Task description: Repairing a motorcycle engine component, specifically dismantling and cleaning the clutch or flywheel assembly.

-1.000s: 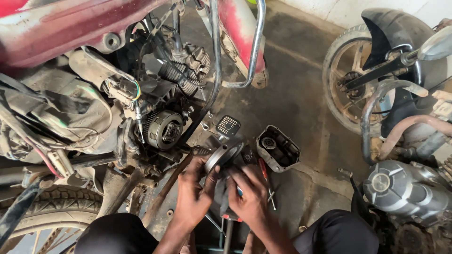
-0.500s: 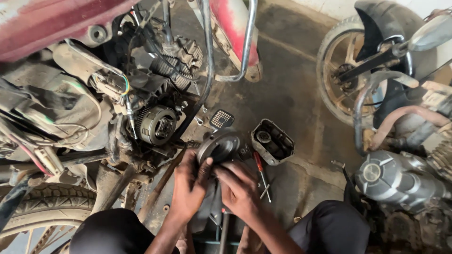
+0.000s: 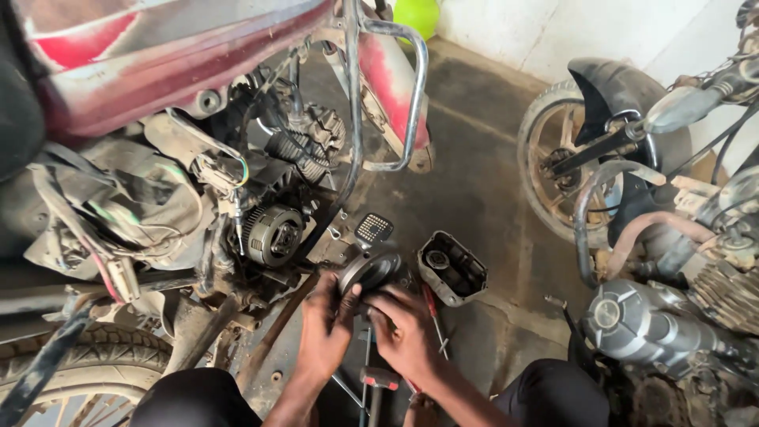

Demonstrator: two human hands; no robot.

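Low in the near middle of the scene, just right of the stripped engine, both hands close around a round dark metal disc (image 3: 370,273), a drum-like engine part with a paler rim. The left hand (image 3: 326,328) grips its near-left edge with fingers curled and thumb up against the rim, and the right hand (image 3: 405,332) clamps the near-right edge from below. Both are wrapped tight on the part with nothing else in them, probably to steady something heavy and greasy from two sides. The disc is tilted, its flat face turned up and toward the far left, so its short axis seems to aim at the opening in the engine; being round, it has no real long axis, only that facing direction. Left of it sits a ribbed round clutch (image 3: 273,235) exposed on the side of the red motorcycle (image 3: 158,71), uncovered, it seems, so the inner parts can be reached. Just right of the disc an engine cover (image 3: 452,269) lies on the concrete floor (image 3: 482,182) with its hollow side up, close enough to grab. A red-handled screwdriver (image 3: 432,316) lies beside it. A square-patterned foot pedal (image 3: 373,228) sticks out just beyond the disc. Far right stands a second motorcycle (image 3: 632,166), well apart.
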